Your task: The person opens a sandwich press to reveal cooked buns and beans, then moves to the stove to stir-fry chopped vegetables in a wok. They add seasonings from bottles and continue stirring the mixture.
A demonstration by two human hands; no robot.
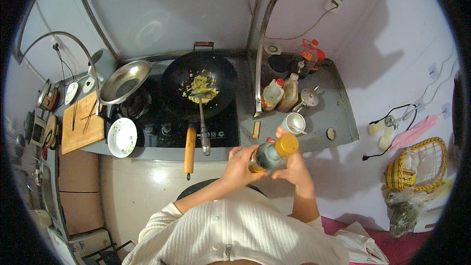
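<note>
My left hand [239,165] is wrapped around the body of a jar or bottle [266,158] with dark contents, tilted in front of my chest. On its yellow cap [287,145] are the fingers of my right hand [296,167]. Whether the cap is loose cannot be seen. A black wok [173,95] on the cooktop holds chopped yellow-green food [200,82], probably egg. A metal spatula [202,125] rests in it, beside the wok's wooden handle [190,147]. Just beyond my right hand stands a white tub [293,123] with a spoon in it.
At left are a patterned white bowl [122,138], a metal pan [125,82] and a wooden cutting board [84,123] with chopsticks. Bottles [289,94] and a metal pot [309,97] stand at right behind a curved-topped partition [259,62]. A wicker basket [393,171] hangs on the right wall.
</note>
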